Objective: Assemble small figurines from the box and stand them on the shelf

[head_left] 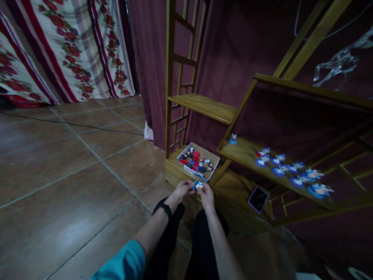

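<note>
Between my two hands is a small figurine with a white body and a blue part. My left hand has its fingers closed on the blue part. My right hand pinches the white side. Just beyond them, on the low wooden ledge, sits a shallow cardboard box holding several small figurines and round red, blue and dark discs. To the right, several figurines on round bases stand along the wooden shelf, and a single small figurine stands at its left end.
A dark-screened phone lies on the lower ledge at right. The wooden shelf unit rises in front, with a clear animal ornament higher up. Tiled floor spreads left, crossed by a black cable, with a floral curtain behind.
</note>
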`<state>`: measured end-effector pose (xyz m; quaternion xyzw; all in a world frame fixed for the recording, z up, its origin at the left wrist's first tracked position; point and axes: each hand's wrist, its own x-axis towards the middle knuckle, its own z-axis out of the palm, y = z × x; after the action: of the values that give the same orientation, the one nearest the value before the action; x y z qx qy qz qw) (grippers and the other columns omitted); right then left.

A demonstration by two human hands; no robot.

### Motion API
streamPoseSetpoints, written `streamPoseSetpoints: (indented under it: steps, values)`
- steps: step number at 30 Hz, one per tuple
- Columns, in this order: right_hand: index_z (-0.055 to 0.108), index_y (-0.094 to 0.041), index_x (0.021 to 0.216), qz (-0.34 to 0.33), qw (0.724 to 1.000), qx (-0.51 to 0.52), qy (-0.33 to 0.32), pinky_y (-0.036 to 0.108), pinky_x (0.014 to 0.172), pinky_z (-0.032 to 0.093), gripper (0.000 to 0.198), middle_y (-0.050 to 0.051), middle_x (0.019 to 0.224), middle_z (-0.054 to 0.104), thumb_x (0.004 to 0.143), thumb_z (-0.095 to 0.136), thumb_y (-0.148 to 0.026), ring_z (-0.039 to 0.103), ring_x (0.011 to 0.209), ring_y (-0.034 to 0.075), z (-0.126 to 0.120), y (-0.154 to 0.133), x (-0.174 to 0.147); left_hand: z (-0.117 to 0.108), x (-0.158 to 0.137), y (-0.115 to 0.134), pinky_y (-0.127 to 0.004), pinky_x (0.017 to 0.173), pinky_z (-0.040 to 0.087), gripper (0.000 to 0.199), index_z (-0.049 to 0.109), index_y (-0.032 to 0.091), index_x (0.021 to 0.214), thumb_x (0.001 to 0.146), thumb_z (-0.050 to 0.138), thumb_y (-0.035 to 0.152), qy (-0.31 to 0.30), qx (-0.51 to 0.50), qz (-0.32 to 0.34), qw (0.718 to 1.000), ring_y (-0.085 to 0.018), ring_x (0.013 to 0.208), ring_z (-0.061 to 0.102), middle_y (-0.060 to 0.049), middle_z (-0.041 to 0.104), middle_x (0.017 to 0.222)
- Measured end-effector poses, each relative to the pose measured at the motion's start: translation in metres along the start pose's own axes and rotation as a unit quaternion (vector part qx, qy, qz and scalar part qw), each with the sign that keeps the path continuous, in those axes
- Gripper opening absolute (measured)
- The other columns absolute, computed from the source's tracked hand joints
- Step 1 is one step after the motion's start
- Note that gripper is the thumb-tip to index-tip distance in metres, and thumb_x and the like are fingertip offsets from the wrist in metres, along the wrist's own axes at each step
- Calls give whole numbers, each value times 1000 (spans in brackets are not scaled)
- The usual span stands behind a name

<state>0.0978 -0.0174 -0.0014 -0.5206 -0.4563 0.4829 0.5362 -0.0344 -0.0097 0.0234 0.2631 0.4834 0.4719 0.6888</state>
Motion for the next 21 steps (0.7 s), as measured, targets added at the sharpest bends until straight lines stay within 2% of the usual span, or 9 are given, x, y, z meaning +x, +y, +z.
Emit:
streamPoseSetpoints:
  steps: [6,9,15,21]
  values:
    - [64,-20,88,-21,1000,-19,10,30,62,52,31,3,78,68,63,66,-38,62,69,19,0,-2,-3,-1,7,-5,-26,58,51,17,57,12,71,70,68,25,9,-2,-17,1000,-13,57,61,-5,62,64]
    - [64,-20,92,-45,996,-74,12,30,63,51,32,3,80,69,67,62,-39,62,70,19,-1,-5,-5,-2,7,-6,-26,59,51,22,58,11,71,65,72,26,-3,7,-12,1000,-13,58,61,-5,63,64]
    - [61,-20,101,-102,963,-251,16,28,65,48,33,5,83,68,76,51,-39,62,71,19,-4,-10,-10,-5,7,-6,-25,58,51,30,61,9,70,59,76,32,-31,19,2,999,-11,55,59,-4,62,60]
    - [61,-21,102,-169,936,-308,3,30,75,46,29,8,99,65,79,48,-32,61,84,21,-3,-21,-16,-4,5,-3,-27,60,53,21,60,9,68,65,72,27,-8,34,-9,999,-12,56,60,-5,64,62]
